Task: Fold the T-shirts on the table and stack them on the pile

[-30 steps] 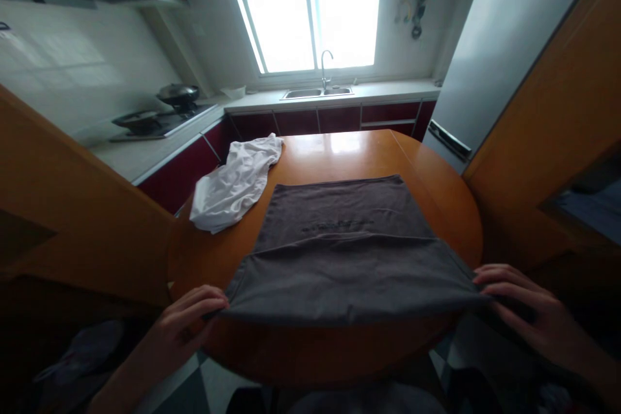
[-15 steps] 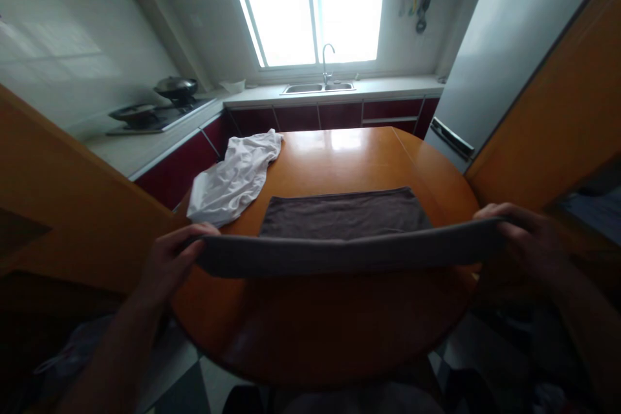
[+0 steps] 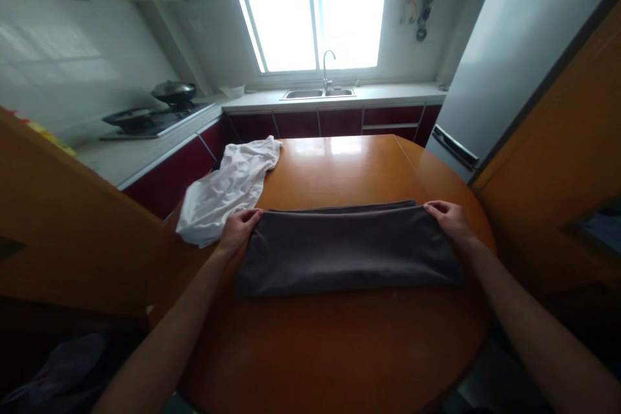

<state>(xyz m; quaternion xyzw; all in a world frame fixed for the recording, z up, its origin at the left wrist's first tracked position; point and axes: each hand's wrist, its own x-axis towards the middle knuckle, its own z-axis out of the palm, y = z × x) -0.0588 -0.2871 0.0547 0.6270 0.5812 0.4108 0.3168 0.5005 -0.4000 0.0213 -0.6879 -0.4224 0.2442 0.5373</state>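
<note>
Left hand point(image 3: 239, 228) pinching dark cloth's point(image 3: 349, 249) far left corner | right hand point(image 3: 449, 218) gripping far right corner

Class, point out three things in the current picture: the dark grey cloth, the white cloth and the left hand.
Dark grey cloth point(image 3: 347, 249): head view, middle of its front.
White cloth point(image 3: 224, 187): head view, its crumpled middle.
Left hand point(image 3: 239, 230): head view, back of the hand.
</note>
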